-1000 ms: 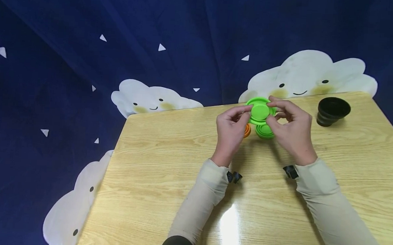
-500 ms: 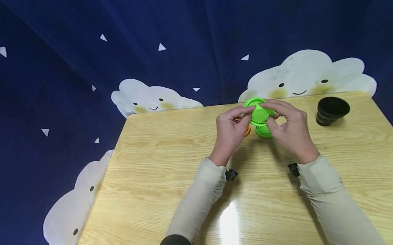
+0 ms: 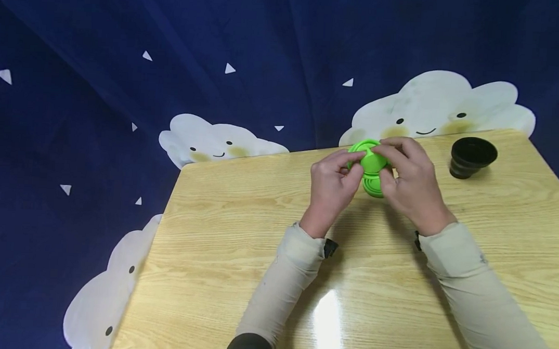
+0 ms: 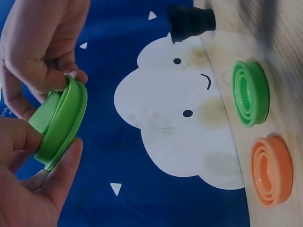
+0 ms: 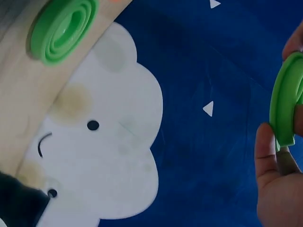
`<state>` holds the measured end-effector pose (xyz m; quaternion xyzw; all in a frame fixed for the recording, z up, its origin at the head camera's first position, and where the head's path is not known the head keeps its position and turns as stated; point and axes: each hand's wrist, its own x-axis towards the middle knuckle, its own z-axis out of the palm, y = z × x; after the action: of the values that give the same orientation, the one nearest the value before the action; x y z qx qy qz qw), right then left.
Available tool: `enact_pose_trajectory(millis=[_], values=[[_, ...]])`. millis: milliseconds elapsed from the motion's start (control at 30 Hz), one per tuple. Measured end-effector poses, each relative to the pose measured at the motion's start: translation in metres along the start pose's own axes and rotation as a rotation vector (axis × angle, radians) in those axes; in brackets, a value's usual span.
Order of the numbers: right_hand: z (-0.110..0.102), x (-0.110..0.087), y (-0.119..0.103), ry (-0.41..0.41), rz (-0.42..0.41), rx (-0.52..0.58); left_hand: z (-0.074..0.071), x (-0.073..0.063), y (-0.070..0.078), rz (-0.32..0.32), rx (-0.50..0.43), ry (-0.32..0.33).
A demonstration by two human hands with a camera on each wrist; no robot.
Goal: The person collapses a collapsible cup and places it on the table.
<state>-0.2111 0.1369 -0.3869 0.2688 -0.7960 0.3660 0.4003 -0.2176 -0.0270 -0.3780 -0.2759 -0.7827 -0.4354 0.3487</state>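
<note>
Between my two hands a green collapsible silicone cup [image 3: 373,164] is held up above the far part of the table. My left hand [image 3: 330,190] pinches its left side, thumb and fingers on the rim and middle. From the right, my right hand [image 3: 412,185] grips it with thumb and fingertips. The left wrist view shows the held cup [image 4: 71,116] side-on, its middle part standing out from the wider rim. On the table below lie a second green cup [image 4: 259,94] and an orange cup [image 4: 283,172], both collapsed flat into rings. My left hand hides the orange one in the head view.
A black cup [image 3: 467,159], flared and upright, stands at the far right of the wooden table [image 3: 220,234]. Behind the table hangs a dark blue curtain [image 3: 248,32] with white clouds and triangles.
My fingers have shifted on the green cup, the right ones further across its middle, which bulges more now. The left hand moved slightly right, covering the orange cup in the head view.
</note>
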Motion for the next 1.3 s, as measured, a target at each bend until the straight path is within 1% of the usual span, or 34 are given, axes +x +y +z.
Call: enact_pose_trajectory(millis=[100,133,200,233,267,300,333,367,433,467,533,567,633,667,700,767,900,1033,1133,1233,1300], values=[[0.001,0.0,-0.001,-0.006,-0.065,-0.06,0.001,0.0,0.001,0.05,0.066,0.013],[0.001,0.0,-0.001,-0.008,-0.077,-0.074,0.002,0.0,0.002,0.056,0.089,0.016],[0.001,0.0,-0.002,-0.013,-0.086,-0.089,0.002,-0.001,0.002,0.038,0.099,0.019],[0.0,0.0,-0.003,-0.015,-0.07,-0.085,0.002,-0.001,0.002,0.011,0.087,0.017],[-0.001,0.0,-0.004,-0.022,-0.041,-0.07,0.001,-0.001,0.002,-0.029,0.055,0.012],[-0.003,0.0,-0.004,-0.029,0.002,-0.037,0.0,-0.001,0.002,-0.076,0.016,0.004],[-0.005,0.0,-0.004,-0.043,0.068,0.02,-0.002,-0.001,0.002,-0.134,-0.05,-0.007],[-0.007,0.0,-0.004,-0.059,0.149,0.099,-0.003,0.0,0.002,-0.198,-0.129,-0.016],[-0.013,0.0,-0.003,-0.089,0.334,0.308,-0.007,0.001,0.002,-0.324,-0.305,-0.029],[-0.016,0.0,-0.002,-0.097,0.419,0.438,-0.009,0.002,0.002,-0.389,-0.399,-0.033],[-0.021,0.0,0.002,-0.087,0.564,0.736,-0.012,0.004,0.002,-0.515,-0.576,-0.033],[-0.023,-0.001,0.004,-0.076,0.608,0.87,-0.013,0.005,0.002,-0.568,-0.644,-0.031],[-0.027,-0.001,0.009,-0.057,0.656,1.092,-0.014,0.005,0.002,-0.661,-0.746,-0.025],[-0.027,-0.002,0.011,-0.049,0.665,1.164,-0.015,0.006,0.002,-0.693,-0.771,-0.024],[-0.028,-0.002,0.012,-0.044,0.675,1.208,-0.015,0.006,0.001,-0.716,-0.787,-0.025],[-0.029,-0.002,0.014,-0.046,0.682,1.206,-0.015,0.006,0.001,-0.735,-0.797,-0.026],[-0.028,0.0,0.013,-0.048,0.697,1.116,-0.016,0.007,0.0,-0.735,-0.793,-0.035],[-0.027,0.001,0.011,-0.014,0.702,1.084,-0.017,0.007,-0.002,-0.75,-0.811,-0.052],[-0.026,0.001,0.01,0.011,0.703,1.046,-0.017,0.007,-0.005,-0.769,-0.823,-0.052],[-0.026,0.001,0.009,0.01,0.709,0.956,-0.016,0.006,-0.009,-0.803,-0.775,-0.058],[-0.026,0.0,0.009,-0.006,0.705,0.874,-0.016,0.005,-0.012,-0.842,-0.719,-0.09]])
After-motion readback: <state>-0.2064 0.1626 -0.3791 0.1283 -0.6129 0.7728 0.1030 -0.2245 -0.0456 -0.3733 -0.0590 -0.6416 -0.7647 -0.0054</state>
